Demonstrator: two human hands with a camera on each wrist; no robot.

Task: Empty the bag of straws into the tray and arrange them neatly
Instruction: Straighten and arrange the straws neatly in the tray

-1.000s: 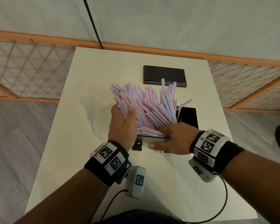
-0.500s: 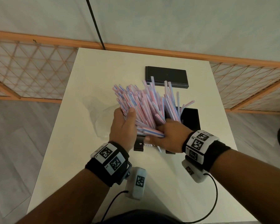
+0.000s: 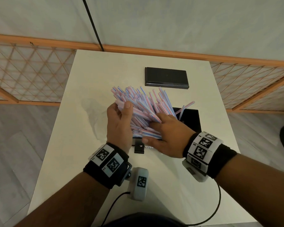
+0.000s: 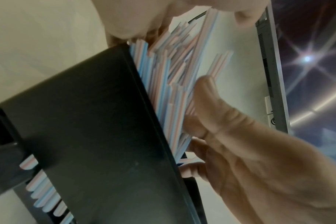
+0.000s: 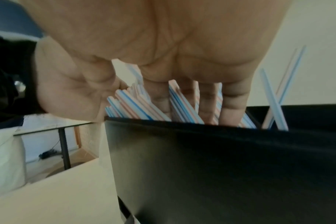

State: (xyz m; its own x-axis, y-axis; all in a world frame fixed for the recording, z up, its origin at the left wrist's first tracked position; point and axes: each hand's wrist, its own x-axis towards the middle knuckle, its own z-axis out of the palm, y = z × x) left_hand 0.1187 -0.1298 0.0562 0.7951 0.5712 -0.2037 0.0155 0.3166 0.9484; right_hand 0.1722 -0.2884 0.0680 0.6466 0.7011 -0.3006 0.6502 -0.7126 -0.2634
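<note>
On the white surface (image 3: 92, 79), a black tray (image 3: 191, 118) is sitting near the middle, and a big loose heap of pink, blue and white striped straws (image 3: 143, 108) is piling up out of the tray's left part, fanning away toward the far side. The left hand (image 3: 119, 126) is standing against the tray's left edge, its grip curling around the left flank of the heap, with the thumb (image 3: 127, 104) pressing on top of the straws and the fingers going underneath; the left wrist view is showing the thumb (image 4: 207, 94) lying against the straws (image 4: 167, 97) right beside the tray's dark wall (image 4: 90, 136). The right hand (image 3: 166, 135) is lying over the near right part of the heap, its grip loosely spread with the fingers (image 5: 203, 106) dipping down among the straws (image 5: 132, 106) inside the tray's rim (image 5: 201, 127), pressing rather than closing on any one of them. A couple of straws (image 3: 184, 107) are sticking up at a slant in the tray's right part, apart from the main heap. Some straw ends (image 4: 38, 181) are poking out at the tray's near end. Beyond the tray, a flat black lid-like slab (image 3: 166, 77) is lying on the surface. A crumpled clear plastic bag (image 3: 95, 115) is lying to the left of the tray, just beside the left hand.
</note>
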